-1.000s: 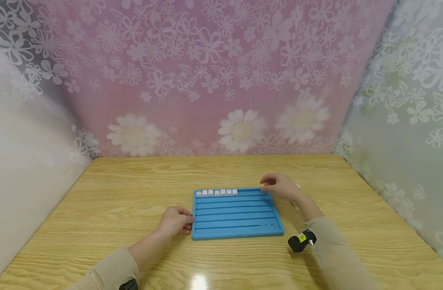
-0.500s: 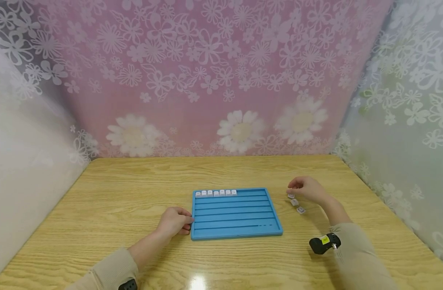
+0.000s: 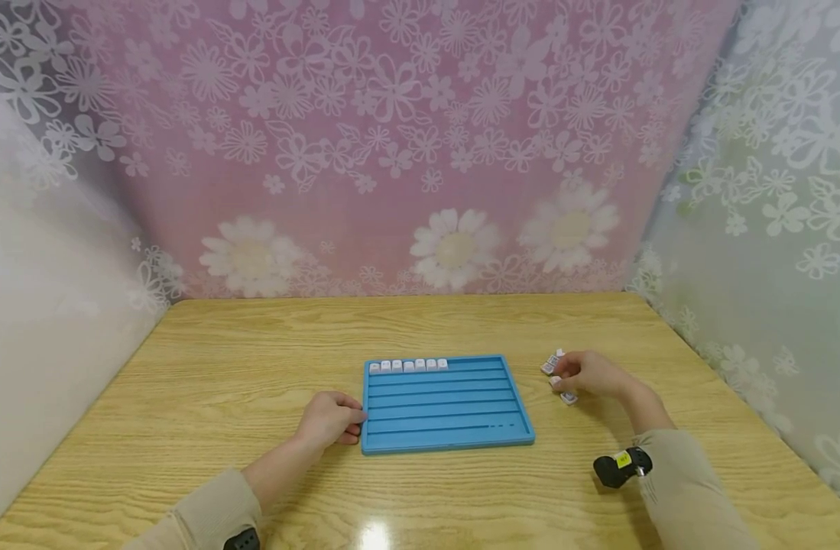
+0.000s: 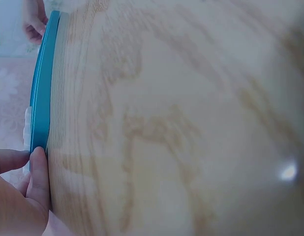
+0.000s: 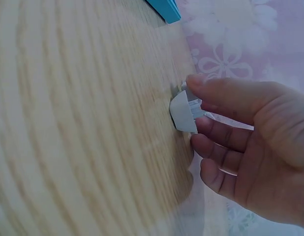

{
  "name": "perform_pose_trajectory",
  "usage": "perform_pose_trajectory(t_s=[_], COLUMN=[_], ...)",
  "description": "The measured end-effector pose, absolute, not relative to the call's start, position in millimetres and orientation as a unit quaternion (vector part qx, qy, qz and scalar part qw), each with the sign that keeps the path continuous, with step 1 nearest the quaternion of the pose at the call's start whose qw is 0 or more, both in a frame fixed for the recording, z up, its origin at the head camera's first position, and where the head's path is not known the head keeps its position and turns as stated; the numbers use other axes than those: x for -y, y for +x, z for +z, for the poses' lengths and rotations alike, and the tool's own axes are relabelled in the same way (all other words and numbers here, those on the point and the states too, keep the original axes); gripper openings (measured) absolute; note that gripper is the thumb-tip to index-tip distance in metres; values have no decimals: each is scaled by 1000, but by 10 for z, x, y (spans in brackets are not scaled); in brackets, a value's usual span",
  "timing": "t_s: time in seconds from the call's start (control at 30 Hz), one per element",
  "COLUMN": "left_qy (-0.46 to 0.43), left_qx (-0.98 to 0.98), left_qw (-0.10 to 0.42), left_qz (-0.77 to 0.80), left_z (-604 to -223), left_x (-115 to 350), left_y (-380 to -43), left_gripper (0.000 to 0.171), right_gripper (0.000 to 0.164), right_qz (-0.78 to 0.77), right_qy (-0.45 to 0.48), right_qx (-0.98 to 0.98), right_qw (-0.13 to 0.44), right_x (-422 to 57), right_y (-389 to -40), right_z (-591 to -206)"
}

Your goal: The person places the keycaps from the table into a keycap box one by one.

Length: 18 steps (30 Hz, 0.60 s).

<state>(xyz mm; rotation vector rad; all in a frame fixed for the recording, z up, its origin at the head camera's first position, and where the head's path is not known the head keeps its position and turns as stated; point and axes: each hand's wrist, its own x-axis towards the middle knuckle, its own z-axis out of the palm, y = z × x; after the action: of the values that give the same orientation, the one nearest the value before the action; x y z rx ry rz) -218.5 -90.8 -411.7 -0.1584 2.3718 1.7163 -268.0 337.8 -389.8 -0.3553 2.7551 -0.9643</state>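
Along the top row of a blue ridged tray (image 3: 447, 409) stand several white keycaps (image 3: 409, 366). At the tray's left edge my left hand (image 3: 330, 418) pinches the rim between thumb and finger, as the left wrist view shows. My right hand (image 3: 594, 374) is right of the tray, among loose keycaps; its thumb and fingertips close around a keycap (image 3: 555, 381) low on the table. In the right wrist view, another keycap (image 5: 182, 113) lies nearer the camera, in front of the fingers (image 5: 218, 132), and partly hides the pinch.
The wooden table (image 3: 254, 336) extends around the tray. More loose keycaps (image 3: 549, 367) lie just beyond my right fingertips, and one (image 3: 569, 398) lies on the near side. A pink flowered cloth (image 3: 364, 153) hangs behind the table, with pale cloths at both sides.
My right hand has moved from the tray's top right corner out to the loose keycaps, then slightly nearer along them, uncovering the farther ones. My left hand stays at the tray's edge.
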Motion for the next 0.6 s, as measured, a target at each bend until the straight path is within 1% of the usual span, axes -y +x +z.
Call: perform_pose_trajectory(t_s=[0.3,0.6], left_qy=[-58,-60], left_qx=[-804,-805], left_qw=[105,103], left_qz=[582,581], left_z=[-4109,-4117], left_x=[901,895], left_y=[-2192,-2193], left_gripper=[11,10], right_gripper=[27,27], right_qz=[-342,-355], right_qy=[-133,-149], right_qx=[-923,-916], right_qw=[113,112], right_x=[-3387,-3425], right_y=[-2702,-2709], right_z=[-3914,-3949])
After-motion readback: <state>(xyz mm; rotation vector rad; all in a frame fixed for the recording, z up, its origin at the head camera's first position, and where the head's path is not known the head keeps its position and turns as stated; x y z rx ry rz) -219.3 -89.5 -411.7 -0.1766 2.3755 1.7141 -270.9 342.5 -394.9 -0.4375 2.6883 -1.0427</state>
